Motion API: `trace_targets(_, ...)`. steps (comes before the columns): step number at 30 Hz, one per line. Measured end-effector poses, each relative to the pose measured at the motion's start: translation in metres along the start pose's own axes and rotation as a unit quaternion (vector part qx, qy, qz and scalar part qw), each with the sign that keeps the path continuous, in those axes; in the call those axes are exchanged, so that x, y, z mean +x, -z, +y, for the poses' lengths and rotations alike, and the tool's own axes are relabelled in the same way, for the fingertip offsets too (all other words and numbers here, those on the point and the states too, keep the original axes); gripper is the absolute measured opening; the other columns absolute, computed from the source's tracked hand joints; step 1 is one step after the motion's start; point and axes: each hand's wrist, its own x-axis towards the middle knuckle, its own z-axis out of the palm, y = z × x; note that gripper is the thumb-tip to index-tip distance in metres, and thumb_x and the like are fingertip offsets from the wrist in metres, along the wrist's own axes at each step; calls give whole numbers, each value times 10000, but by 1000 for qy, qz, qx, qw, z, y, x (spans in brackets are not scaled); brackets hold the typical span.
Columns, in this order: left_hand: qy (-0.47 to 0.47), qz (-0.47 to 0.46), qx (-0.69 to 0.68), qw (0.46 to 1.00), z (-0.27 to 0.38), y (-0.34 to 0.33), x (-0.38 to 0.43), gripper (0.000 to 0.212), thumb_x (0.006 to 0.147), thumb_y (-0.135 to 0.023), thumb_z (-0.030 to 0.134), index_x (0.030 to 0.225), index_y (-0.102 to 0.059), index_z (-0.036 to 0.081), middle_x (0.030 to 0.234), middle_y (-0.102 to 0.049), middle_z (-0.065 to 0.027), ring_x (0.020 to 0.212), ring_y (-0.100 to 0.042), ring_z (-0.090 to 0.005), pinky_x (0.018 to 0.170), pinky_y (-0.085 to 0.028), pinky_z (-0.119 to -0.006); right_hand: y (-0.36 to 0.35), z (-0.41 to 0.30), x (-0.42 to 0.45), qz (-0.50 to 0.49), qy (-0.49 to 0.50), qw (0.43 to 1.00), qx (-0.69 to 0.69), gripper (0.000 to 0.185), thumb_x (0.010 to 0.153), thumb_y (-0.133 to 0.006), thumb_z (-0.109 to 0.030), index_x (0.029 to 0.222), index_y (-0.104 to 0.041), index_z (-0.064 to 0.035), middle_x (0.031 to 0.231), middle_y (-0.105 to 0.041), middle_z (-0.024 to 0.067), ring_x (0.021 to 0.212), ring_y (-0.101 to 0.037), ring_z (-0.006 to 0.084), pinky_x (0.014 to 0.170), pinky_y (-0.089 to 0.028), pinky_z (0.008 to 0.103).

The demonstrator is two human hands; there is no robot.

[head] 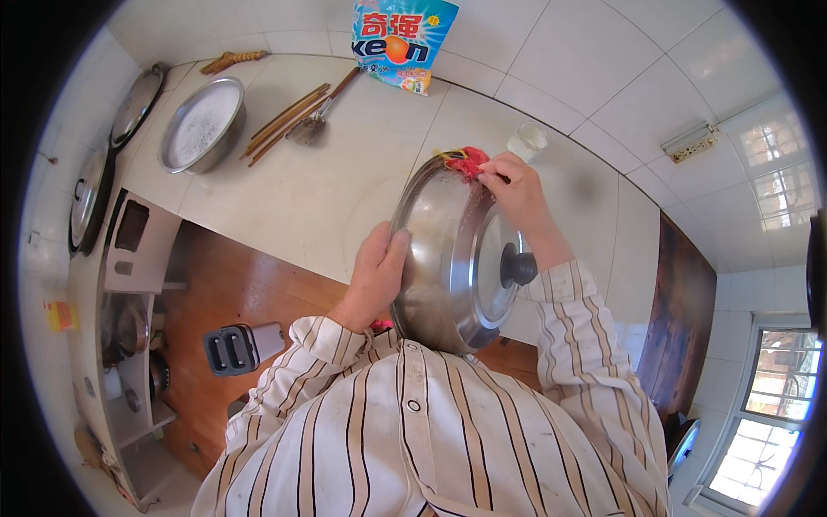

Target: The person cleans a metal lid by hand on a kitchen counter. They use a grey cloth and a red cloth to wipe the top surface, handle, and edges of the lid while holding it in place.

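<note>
A domed stainless steel pot lid with a black knob stands tilted on edge in front of my chest. My left hand grips its left rim, thumb on the outer face. With my right hand I pinch a red mesh cloth with yellow strands against the lid's top rim. Wet spots or suds show on the metal near the cloth. Behind my right hand a small glass jar stands on the counter.
On the tiled counter are a steel basin of sudsy water, wooden chopsticks, a metal spatula, a straw brush and a detergent bag. Two lids lean at the left wall. A bin stands below on the floor.
</note>
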Motion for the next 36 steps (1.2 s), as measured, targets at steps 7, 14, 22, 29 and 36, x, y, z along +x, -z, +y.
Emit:
trace_targets(7,18,10,-7,1000,-6,6,-1,185,959,-436,163,851,-488,22,706,-451,35,641,-394,-41,542,-348,-222,-24,-46,-27,-33,136,990,-12,89,735,-623,-25,824,-621,-19,830,-563,113,809,-566,278,722,-468,348)
trace_targets(14,12,-19,-9,1000,-6,-1,3,182,962,-436,163,854,-490,27,701,-469,32,620,-415,-46,527,-357,-222,5,25,2,-1,-27,999,18,108,744,-613,-31,845,-626,7,829,-572,106,802,-576,248,715,-463,311)
trace_targets(22,-92,52,63,992,-40,5,15,172,966,-426,144,866,-498,22,698,-481,19,616,-417,-49,531,-365,-226,-41,-79,-73,-67,224,969,-77,160,695,-546,18,845,-580,-27,848,-549,103,822,-533,288,739,-450,368)
trace_targets(29,-35,-13,17,999,-15,-11,3,207,964,-437,160,801,-470,38,662,-479,10,588,-412,-51,506,-355,-228,1,-21,-13,-1,138,986,-90,120,711,-581,-27,825,-616,-12,832,-555,102,831,-550,272,727,-457,357)
trace_targets(36,-46,5,5,999,-25,-4,11,222,975,-430,178,802,-469,43,663,-470,25,578,-400,-48,498,-346,-226,-15,-47,-48,-15,262,956,-135,174,700,-575,19,865,-608,-24,831,-549,112,813,-549,295,715,-456,363)
